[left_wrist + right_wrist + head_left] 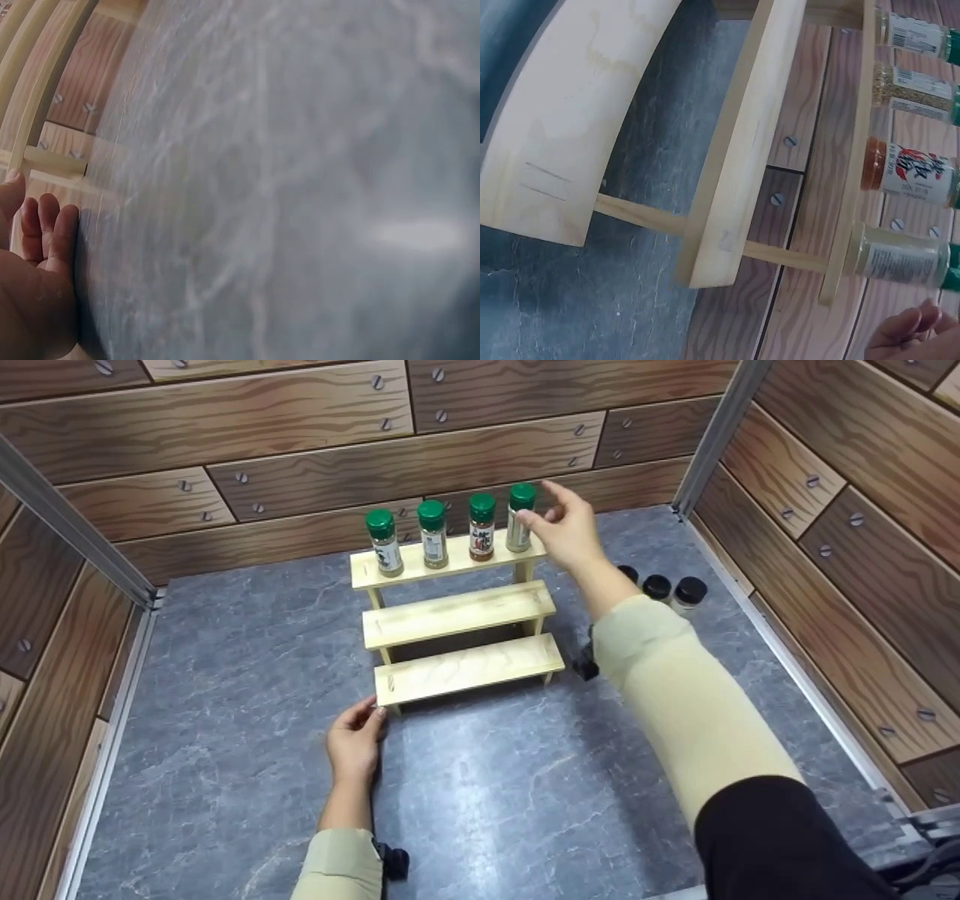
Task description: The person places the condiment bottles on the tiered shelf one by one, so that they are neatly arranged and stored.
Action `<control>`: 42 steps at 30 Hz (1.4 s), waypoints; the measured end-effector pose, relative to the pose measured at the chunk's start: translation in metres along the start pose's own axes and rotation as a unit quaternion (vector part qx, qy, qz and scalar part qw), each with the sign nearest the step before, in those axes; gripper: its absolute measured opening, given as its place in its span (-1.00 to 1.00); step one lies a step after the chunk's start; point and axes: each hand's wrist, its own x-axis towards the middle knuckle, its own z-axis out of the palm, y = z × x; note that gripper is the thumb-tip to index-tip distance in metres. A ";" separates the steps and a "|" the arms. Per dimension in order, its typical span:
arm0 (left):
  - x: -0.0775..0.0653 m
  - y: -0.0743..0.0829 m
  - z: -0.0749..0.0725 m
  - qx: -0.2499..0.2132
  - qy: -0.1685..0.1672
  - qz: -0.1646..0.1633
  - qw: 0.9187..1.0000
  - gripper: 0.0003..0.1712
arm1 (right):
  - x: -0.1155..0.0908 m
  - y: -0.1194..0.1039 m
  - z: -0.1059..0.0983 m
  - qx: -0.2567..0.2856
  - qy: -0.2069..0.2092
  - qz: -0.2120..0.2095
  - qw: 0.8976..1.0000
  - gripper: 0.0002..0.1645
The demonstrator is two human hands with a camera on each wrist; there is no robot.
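Note:
A three-step wooden display rack [465, 669] stands on the grey marbled surface. Along its top step stand several green-capped spice jars; the third from the left, a reddish spice jar [481, 529], has a printed label. My right hand [570, 529] is beside the rightmost spice jar [519, 519], thumb and fingers spread. In the right wrist view, a gap shows between the fingertips [907, 322] and that jar [900, 255]. My left hand [354, 742] holds the front left corner of the lowest step, thumb and fingers at its end; the left wrist view shows the thumb [11, 199] against the wood.
Several black-capped jars [688, 594] stand right of the rack, partly hidden by my right forearm. Wood-patterned panels [315, 487] enclose the surface at the back and sides, with metal rails [720, 435] at the corners. The lower two steps hold no jars.

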 end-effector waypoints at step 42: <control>0.000 0.002 0.000 0.015 -0.006 -0.010 1.000 -0.68 | -0.073 0.066 -0.134 -0.144 0.243 -0.090 0.955 -0.49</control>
